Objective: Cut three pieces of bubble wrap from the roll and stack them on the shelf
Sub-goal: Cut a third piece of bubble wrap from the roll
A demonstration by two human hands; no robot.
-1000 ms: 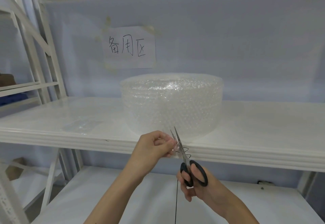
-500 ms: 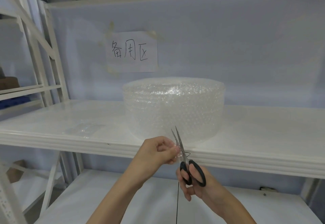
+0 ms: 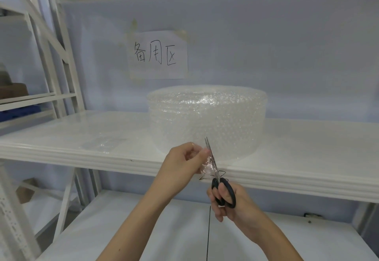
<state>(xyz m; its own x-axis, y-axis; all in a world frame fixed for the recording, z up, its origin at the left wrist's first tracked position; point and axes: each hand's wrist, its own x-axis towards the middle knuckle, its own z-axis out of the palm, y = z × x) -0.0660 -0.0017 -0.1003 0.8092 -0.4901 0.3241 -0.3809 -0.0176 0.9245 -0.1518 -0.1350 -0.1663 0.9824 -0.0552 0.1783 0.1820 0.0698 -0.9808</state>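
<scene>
- At the shelf (image 3: pixel 61 152) front edge: left hand (image 3: pixel 182 164) pinched shut on the loose flap (image 3: pixel 208 165) of bubble wrap; right hand (image 3: pixel 229 201) closed through the black loops of the scissors (image 3: pixel 215 170), blades nearly shut, tips up.
- Roll (image 3: pixel 207 117) stands on the shelf just behind both hands; a clear cut piece (image 3: pixel 102 143) seems to lie to the left, hard to tell how many.
- Risk 1: blades run right beside the left fingertips (image 3: pixel 205 154), so a nick if the pinch creeps in.
- Risk 2: film is slack and thin, so it may fold between blades and tear ragged.
- Risk 3: pulling the flap could drag the light roll off the edge.
</scene>
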